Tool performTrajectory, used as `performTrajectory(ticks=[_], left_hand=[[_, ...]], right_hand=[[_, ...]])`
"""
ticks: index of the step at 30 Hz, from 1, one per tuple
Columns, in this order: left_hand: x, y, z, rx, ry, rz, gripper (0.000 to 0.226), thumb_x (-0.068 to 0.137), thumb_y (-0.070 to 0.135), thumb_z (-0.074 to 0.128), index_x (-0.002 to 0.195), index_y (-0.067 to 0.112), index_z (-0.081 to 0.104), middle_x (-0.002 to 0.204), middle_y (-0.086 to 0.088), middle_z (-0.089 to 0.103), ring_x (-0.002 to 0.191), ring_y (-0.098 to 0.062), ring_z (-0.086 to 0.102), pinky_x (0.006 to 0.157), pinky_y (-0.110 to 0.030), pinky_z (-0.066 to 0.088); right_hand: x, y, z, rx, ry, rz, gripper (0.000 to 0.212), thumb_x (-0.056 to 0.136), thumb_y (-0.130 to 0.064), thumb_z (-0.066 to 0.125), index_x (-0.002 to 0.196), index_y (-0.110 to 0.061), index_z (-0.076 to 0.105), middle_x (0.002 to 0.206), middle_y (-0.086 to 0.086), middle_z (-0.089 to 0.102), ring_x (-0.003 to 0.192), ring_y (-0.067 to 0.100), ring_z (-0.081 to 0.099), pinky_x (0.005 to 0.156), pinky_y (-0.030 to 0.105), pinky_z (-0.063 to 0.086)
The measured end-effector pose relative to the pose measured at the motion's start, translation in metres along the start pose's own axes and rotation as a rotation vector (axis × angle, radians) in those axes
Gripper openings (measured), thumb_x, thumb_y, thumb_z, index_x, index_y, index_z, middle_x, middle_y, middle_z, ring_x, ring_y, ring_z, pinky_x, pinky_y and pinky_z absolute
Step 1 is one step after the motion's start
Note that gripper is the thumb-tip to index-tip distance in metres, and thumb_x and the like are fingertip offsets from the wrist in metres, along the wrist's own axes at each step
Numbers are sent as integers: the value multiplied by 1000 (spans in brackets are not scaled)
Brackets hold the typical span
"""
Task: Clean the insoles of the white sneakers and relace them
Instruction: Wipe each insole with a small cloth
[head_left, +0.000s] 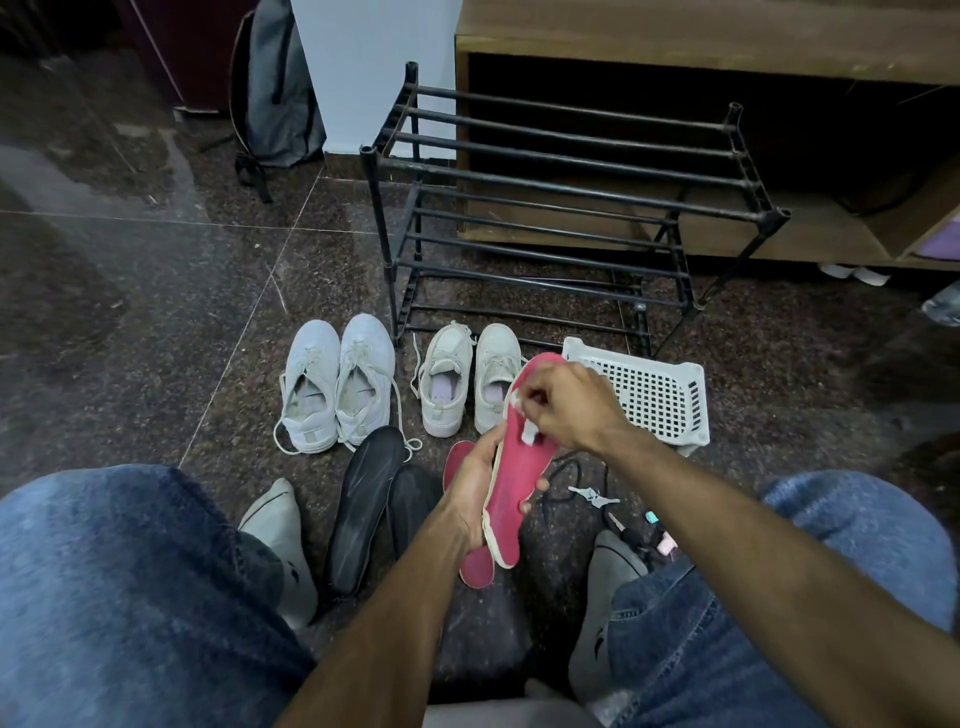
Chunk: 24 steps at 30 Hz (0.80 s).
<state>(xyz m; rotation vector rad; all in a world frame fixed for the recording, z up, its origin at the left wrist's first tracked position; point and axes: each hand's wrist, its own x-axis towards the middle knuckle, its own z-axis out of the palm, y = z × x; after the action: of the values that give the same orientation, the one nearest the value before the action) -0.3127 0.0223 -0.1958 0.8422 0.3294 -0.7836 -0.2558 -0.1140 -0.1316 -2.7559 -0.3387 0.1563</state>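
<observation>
Currently, the left hand (475, 486) grips the pink insole (511, 470) at six o'clock of the white sneakers (470, 379); the right hand (563, 402) pinches a white wipe (524, 415) against it. Hard rubbing could bend the insole loose.

Second pink insole (470, 569): mostly hidden behind left hand (475, 491) and held insole | white scrap (524, 415): largely covered by right hand (563, 402), material indeterminate | small items by right foot (657, 535): too small to identify | cabinet (727, 47): cut by frame edge
</observation>
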Motion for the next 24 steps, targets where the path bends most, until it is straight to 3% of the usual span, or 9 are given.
performTrajectory(ticks=[3,6,8,11,13,17,21,22,24], left_hand=[[-1,-2,-1,34,-7,-37,59,82,57,59,105,5,73,79,-15,65,58,-21,62,43,-26,46],[-2,-4,-3,-15,-40,-56,60,80,56,59,104,3,74,81,-19,67,60,-24,64,47,-27,50],[-2,-4,-1,-91,-79,-21,57,82,50,60,109,1,72,91,-22,69,73,-29,68,59,-33,56],[0,-2,2,-159,-119,65,48,91,40,50,115,3,69,107,-25,68,93,-38,66,78,-44,55],[3,3,5,-137,-93,73,50,94,40,44,108,2,73,100,-25,69,84,-35,68,71,-39,55],[10,8,6,-227,3,114,48,82,41,61,108,1,70,94,-21,66,69,-31,66,64,-38,55],[6,4,8,-403,-191,20,56,86,53,55,123,12,62,118,-16,63,105,-35,60,84,-52,53],[5,3,9,-401,-210,17,58,87,55,54,127,13,59,122,-16,61,109,-36,58,86,-52,52],[7,3,7,-365,-234,3,57,89,57,51,122,12,62,113,-14,64,99,-33,61,75,-44,55]], right_hand=[[12,10,-6,-90,101,146,14,92,-27,60,100,-23,72,106,-3,67,92,20,62,81,32,49],[17,15,-9,21,127,221,13,91,-24,63,99,-24,73,105,-3,69,93,20,63,76,28,47],[19,17,-11,131,156,236,9,88,-26,66,92,-24,74,104,-6,65,94,18,59,73,27,42],[21,21,-10,342,119,282,5,84,-24,72,78,-24,73,94,-6,65,90,18,61,79,35,51],[18,20,-3,474,59,303,11,82,-19,73,73,-24,72,86,-6,71,87,18,66,84,40,54],[12,14,11,526,24,258,12,82,-17,75,74,-25,72,84,-9,71,85,12,65,86,40,54],[10,7,26,562,50,241,8,82,-20,75,76,-23,72,98,-4,68,86,14,62,85,42,54],[9,4,29,526,77,229,9,83,-21,74,77,-25,71,100,-4,65,88,14,61,84,39,53],[7,1,30,379,124,194,5,87,-22,69,85,-25,72,100,-6,60,88,14,58,77,30,47]])
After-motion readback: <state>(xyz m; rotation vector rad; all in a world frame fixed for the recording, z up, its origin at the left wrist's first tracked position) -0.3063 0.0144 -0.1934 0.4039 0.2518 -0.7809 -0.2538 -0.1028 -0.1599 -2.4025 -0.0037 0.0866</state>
